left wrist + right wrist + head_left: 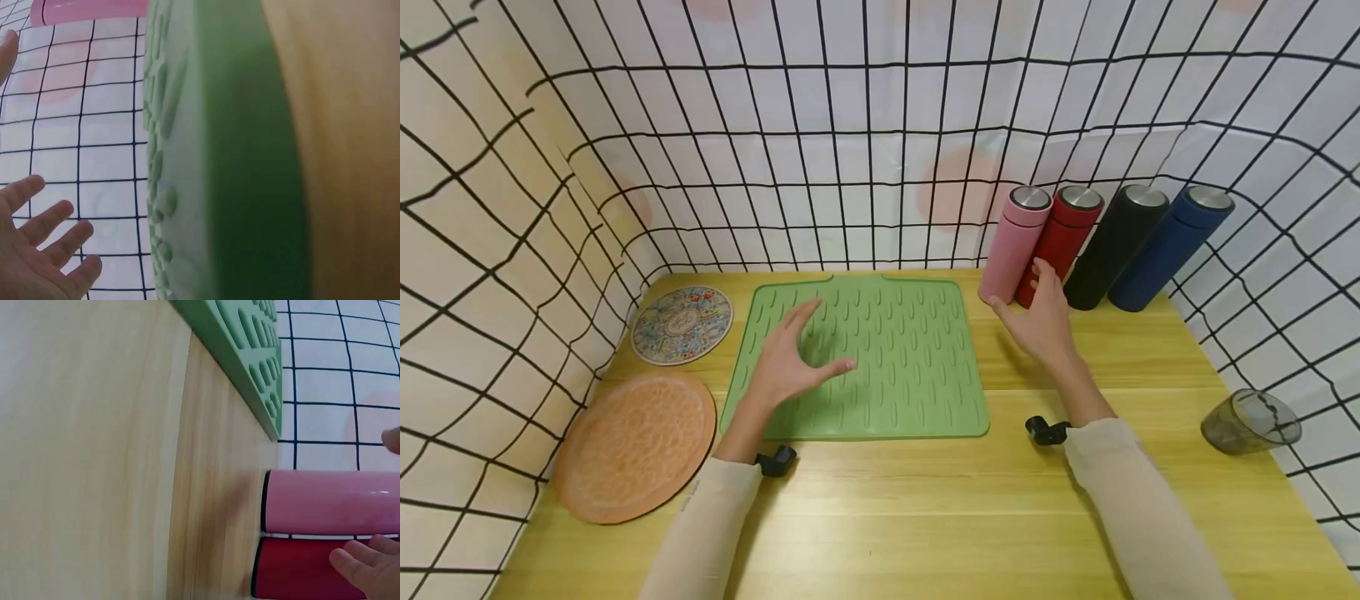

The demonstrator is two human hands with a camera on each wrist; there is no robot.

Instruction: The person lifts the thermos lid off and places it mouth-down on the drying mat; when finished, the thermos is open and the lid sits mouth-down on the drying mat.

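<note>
My left hand (787,360) hovers over the left part of a green ridged mat (910,358), fingers spread and thumb apart, holding nothing. In the left wrist view its fingers (59,225) are stretched out beside the mat's edge. My right hand (1039,319) reaches toward a pink bottle (1011,250) and a red bottle (1060,233), thumb and fingers parted. From the right wrist, its fingertips (350,562) overlap the red bottle, with the pink bottle (331,503) alongside. Both bottles stand upright with steel-topped lids.
A black bottle (1112,250) and a blue bottle (1172,250) stand right of the red one. A smoky glass (1247,423) is at the right edge. On the left lie a patterned round mat (682,326) and an orange-brown round mat (638,446). Black wire grids (865,133) border the table.
</note>
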